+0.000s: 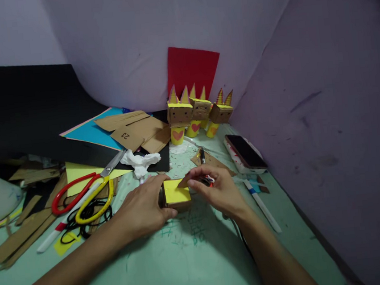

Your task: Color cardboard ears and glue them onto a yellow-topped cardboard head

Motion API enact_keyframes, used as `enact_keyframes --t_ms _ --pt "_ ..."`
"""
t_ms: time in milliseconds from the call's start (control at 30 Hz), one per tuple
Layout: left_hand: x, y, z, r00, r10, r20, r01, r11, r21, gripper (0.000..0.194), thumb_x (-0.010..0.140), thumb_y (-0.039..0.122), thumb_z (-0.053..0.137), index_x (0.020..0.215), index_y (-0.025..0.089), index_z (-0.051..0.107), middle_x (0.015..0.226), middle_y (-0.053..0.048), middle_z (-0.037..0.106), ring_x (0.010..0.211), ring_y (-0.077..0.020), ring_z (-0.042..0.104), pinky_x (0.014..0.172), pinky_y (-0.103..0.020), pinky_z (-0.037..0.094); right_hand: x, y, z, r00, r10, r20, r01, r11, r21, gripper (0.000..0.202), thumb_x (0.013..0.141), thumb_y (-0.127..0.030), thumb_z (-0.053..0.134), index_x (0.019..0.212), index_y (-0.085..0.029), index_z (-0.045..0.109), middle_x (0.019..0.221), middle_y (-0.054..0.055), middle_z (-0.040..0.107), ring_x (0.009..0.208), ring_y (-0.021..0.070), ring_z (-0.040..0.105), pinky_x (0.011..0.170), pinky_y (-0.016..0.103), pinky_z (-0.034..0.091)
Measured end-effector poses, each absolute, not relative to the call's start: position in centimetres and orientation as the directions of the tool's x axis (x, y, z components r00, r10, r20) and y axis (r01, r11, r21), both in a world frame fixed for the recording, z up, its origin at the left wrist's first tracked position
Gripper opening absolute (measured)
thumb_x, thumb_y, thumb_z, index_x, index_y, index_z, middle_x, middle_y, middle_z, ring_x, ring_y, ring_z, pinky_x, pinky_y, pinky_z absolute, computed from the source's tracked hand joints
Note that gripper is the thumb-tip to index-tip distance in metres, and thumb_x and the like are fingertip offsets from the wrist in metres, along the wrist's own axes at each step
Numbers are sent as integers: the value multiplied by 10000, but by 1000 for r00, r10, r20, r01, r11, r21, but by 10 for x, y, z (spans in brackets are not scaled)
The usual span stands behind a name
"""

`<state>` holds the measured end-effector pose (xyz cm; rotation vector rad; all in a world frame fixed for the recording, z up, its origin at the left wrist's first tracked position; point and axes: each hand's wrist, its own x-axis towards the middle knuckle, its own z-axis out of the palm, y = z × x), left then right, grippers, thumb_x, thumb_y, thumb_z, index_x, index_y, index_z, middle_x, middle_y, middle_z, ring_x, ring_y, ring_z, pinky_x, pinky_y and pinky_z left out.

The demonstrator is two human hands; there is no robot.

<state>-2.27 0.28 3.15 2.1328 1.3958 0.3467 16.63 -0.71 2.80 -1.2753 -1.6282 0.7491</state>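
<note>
My left hand [144, 206] grips the left side of a small cardboard box [176, 192] with a yellow top, thumb at the near side. Between the thumb and fingertips of my right hand [216, 187] is a small brown cardboard piece [183, 181], its pointed end at the yellow top; I cannot tell whether it touches. Behind my right hand lie a brown cardboard scrap [216, 158] and a dark pen [202, 155]. A crumpled white tissue [140, 162] lies beyond my left hand.
Several box-headed cardboard figures [180, 115] with pointed ears stand at the back, before a red sheet [191, 70]. Scissors [110, 166] with red and yellow handles, black cord [86, 217] and cardboard pieces [127, 137] lie left. A phone [245, 149] and white marker [264, 209] are right.
</note>
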Motion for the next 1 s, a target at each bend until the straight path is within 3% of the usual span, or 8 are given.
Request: enact_keyframes --t_ms 100,333,667,1000 --pt "-23 4 31 440 892 -100 751 -305 586 575 627 325 671 1166 242 486 1119 -61 622 1020 -281 577 787 -366 444 167 -3 23 -4 969 248 389 230 -892 90 706 -220 615 728 -164 682 694 36 703 640 152 622 617 274 495" --pt "-23 4 32 437 891 -123 766 -297 570 602 629 350 657 1190 240 467 1104 -69 622 1001 -287 587 779 -363 442 167 -7 24 -13 965 260 391 245 -887 74 668 -196 643 724 -166 681 682 23 691 600 135 579 571 249 458" --pt "-22 4 33 431 894 -123 782 -302 545 507 627 347 648 1103 239 510 1018 -59 631 930 -284 600 725 -360 445 166 -2 23 -30 956 293 348 285 -893 68 706 -192 652 673 -165 706 655 23 694 612 143 601 583 252 451" --pt "-24 4 29 441 892 -101 769 -318 555 537 620 342 672 1123 257 506 1028 -46 627 925 -279 598 739 -368 445 170 -3 22 -88 935 343 414 348 -841 87 735 -176 643 686 -194 714 698 21 725 663 165 643 611 266 476"
